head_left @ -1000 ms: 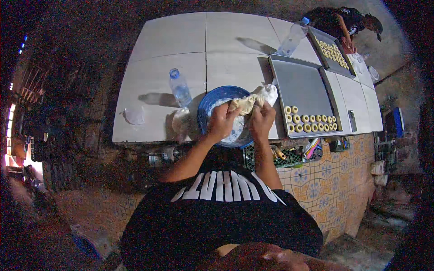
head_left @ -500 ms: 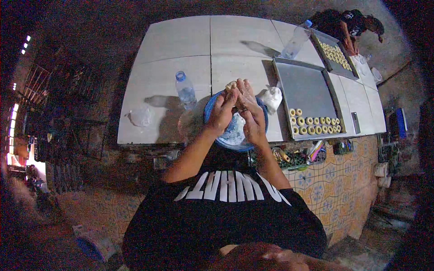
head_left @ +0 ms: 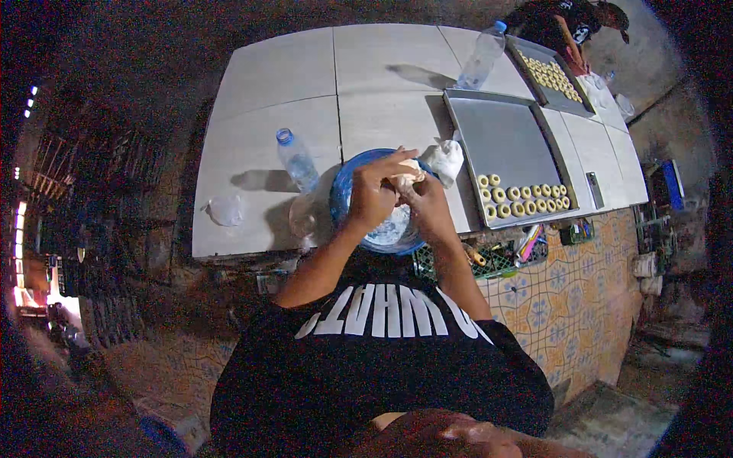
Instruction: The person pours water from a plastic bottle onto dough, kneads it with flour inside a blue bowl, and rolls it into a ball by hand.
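Observation:
Over a blue basin (head_left: 337, 200) with white, flour-like residue inside, my two hands meet around a pale lump of dough (head_left: 411, 172). My left hand (head_left: 372, 192) curls over its left side, its fingers bent across the top. From the right, my right hand (head_left: 429, 204) presses against the lump, its fingers partly hidden. Close by my right hand lies a tied white plastic bag (head_left: 445, 162). A metal baking tray (head_left: 500, 133) farther right carries rows of small pale dough rings (head_left: 527, 208) along its near side.
An open clear bottle (head_left: 298, 162) stands left of the basin, near a crumpled clear bag (head_left: 226, 210). A larger capped bottle (head_left: 482, 57) is at the back. Beyond it, another person works by a second filled tray (head_left: 574, 101). A phone (head_left: 594, 189) lies beside the nearer tray.
My hands have gone from stretched fingers with palms close together to fingers bent around the dough, lower over the basin. The whole view has shifted slightly.

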Demonstrator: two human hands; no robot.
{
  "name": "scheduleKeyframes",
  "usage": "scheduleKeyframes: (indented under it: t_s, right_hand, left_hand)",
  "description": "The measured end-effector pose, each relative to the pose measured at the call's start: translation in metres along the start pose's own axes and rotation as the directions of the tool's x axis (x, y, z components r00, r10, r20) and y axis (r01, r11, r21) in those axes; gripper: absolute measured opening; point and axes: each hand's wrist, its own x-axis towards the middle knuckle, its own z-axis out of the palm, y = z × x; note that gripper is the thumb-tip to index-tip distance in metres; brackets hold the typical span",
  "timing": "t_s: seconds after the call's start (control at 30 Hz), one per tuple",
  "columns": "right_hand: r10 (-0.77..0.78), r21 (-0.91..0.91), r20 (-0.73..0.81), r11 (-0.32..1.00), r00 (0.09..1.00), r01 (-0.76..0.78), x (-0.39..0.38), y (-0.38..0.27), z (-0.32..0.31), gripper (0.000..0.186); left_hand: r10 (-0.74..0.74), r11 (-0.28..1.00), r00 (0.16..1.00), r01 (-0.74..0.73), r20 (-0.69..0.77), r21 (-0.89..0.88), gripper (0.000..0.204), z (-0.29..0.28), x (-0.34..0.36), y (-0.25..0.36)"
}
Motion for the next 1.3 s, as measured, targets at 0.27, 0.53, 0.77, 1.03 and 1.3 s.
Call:
scheduleKeyframes:
  t_s: [0.27,0.53,0.77,1.03,1.3]
  right_hand:
    - [0.034,0.181,-0.143,0.983,0.989,-0.008,0.005,0.006,-0.008,0.019]
    - [0.135,0.472,0.098,0.866,0.986,-0.166,0.018,0.000,-0.025,0.018]
    - [-0.037,-0.225,0.103,0.972,0.994,0.059,0.022,0.026,-0.022,0.025]
    - [-0.077,-0.113,0.152,0.989,0.985,0.095,-0.005,0.002,-0.004,0.039]
    - [-0.013,-0.117,-0.099,0.993,0.995,0.002,-0.009,-0.001,-0.007,0.035]
  left_hand:
    - [0.075,0.996,0.959,-0.084,0.273,0.021,0.061,-0.010,0.007,-0.019]
    - [-0.005,0.992,0.872,0.065,0.489,-0.106,0.082,-0.042,0.010,-0.004]
    - [-0.167,0.973,0.962,0.196,0.214,-0.123,0.045,-0.041,0.006,-0.013]
    - [-0.182,0.982,0.981,0.185,-0.068,0.046,0.032,-0.028,0.008,-0.021]
    - [0.015,0.997,0.993,-0.023,0.119,0.070,0.042,-0.017,0.011,-0.020]
